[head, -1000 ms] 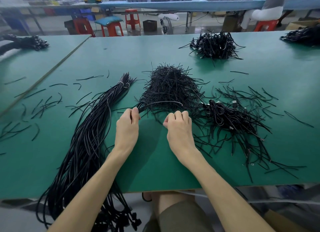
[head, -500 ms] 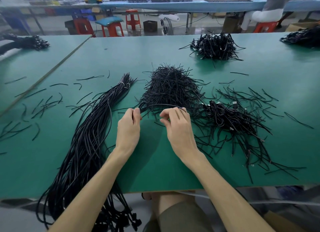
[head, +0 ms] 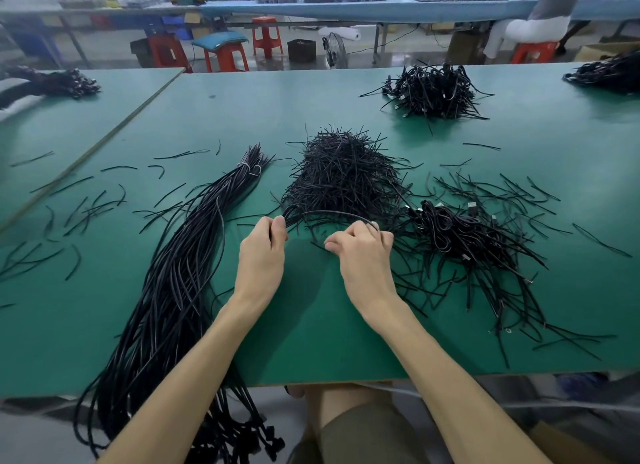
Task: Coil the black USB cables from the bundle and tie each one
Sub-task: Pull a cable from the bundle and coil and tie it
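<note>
Right hand (head: 363, 259) has turned and drifted slightly rightward since the earlier frame. Thin black strand (head: 332, 213) now arcs clear between both hands. Left hand (head: 260, 256): fingers curled, pinching one end. Right: fingers curled round the other end. Cable or tie, cannot tell.

Long bundle of black USB cables (head: 180, 283) lies lower left and runs off the near edge of the green table (head: 311, 342). Most looks untouched. Heap of short black ties (head: 343, 176) sits at centre. Tangled pile of coiled black cables (head: 464, 235), centre right, suggests some are finished. Judged well short of halfway.
</note>
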A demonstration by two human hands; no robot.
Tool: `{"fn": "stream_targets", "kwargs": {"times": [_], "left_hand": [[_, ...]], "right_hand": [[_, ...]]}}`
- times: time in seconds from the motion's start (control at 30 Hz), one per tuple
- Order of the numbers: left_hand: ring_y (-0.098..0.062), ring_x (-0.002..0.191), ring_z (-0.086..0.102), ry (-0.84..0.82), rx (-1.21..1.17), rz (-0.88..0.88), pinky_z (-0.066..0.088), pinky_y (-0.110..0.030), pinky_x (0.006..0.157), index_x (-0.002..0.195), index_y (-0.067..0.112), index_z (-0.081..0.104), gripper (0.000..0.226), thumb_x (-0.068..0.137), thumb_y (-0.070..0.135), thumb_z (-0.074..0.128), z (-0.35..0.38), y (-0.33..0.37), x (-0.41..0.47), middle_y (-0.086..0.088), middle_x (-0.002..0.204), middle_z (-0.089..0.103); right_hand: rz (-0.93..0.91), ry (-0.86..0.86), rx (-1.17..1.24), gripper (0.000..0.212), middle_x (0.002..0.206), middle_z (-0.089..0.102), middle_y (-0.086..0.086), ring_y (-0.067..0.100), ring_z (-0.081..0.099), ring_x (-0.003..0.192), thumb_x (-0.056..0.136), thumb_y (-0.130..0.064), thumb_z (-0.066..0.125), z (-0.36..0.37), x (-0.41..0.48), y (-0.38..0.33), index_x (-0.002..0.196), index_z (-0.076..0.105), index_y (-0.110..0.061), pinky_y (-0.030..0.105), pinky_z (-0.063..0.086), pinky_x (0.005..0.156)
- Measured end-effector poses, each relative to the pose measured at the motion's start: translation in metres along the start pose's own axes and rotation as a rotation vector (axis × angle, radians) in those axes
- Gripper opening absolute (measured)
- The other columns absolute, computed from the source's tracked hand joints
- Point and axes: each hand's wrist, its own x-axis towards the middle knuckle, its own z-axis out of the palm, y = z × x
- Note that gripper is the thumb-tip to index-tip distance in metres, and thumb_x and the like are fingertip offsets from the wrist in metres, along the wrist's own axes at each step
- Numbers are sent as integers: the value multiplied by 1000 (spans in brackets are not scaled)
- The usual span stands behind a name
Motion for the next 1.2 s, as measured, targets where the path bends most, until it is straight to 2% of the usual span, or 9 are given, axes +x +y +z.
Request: {"fn": "stream_targets", "kwargs": {"times": [0.17,0.3,0.43,0.63,0.77,0.93,1.03,1.1,1.2], "left_hand": [[-4,47,38,12,-7,-11,33,-15,46,79,14,53,41,110,36,39,-1,0,-1,10,58,43],[-5,48,37,-8,4,-16,33,-16,46,81,12,54,41,110,36,39,0,1,-2,7,60,45],[-2,51,42,3,10,-46,36,-17,50,82,18,52,38,111,35,35,-2,1,-3,6,64,49],[-11,58,38,-150,116,187,33,-29,53,86,14,48,38,109,41,34,4,5,-14,3,68,50],[-11,63,44,-210,57,230,36,-25,56,90,20,51,32,110,40,36,3,5,-14,7,71,53],[-19,71,52,-250,63,233,43,-34,63,91,21,50,38,108,49,31,2,4,-15,-1,79,60],[-20,67,50,-248,42,228,41,-33,63,91,14,50,45,106,51,29,1,6,-15,-7,78,59],[-15,61,43,-236,3,214,39,-30,60,91,7,50,48,106,48,30,0,7,-15,-11,75,57],[-8,58,35,-221,-64,168,34,-22,55,89,2,51,43,110,37,36,-1,11,-15,3,66,47]], "right_hand": [[35,40,-78,17,99,54,0,25,43,105,103,-28,57,1,-4,-1,95,67,-17,34,22,89],[-111,116,-1,6,101,57,-3,25,46,110,98,-20,64,-2,-6,-7,94,68,-19,33,23,96],[-184,171,92,6,96,63,-5,20,53,102,98,-21,64,-4,-8,-10,96,68,-17,34,27,96],[-166,153,185,11,94,72,-3,24,58,99,100,-20,63,-8,-8,-10,97,71,-12,38,40,94],[-173,188,224,11,87,72,-3,25,59,91,99,-16,65,-7,-7,-9,93,71,-10,40,44,89],[-190,212,243,14,81,67,-3,26,57,87,99,-15,64,-7,-6,-9,89,70,-8,42,44,83],[-203,219,223,14,80,67,-1,27,58,88,99,-14,64,-5,-6,-9,88,70,-8,44,47,85],[-217,225,210,13,82,69,0,28,60,89,99,-14,64,-4,-7,-9,89,71,-7,45,47,91],[-263,230,168,14,82,71,3,28,63,85,98,-13,64,-4,-7,-9,88,71,-5,44,49,89]]}}
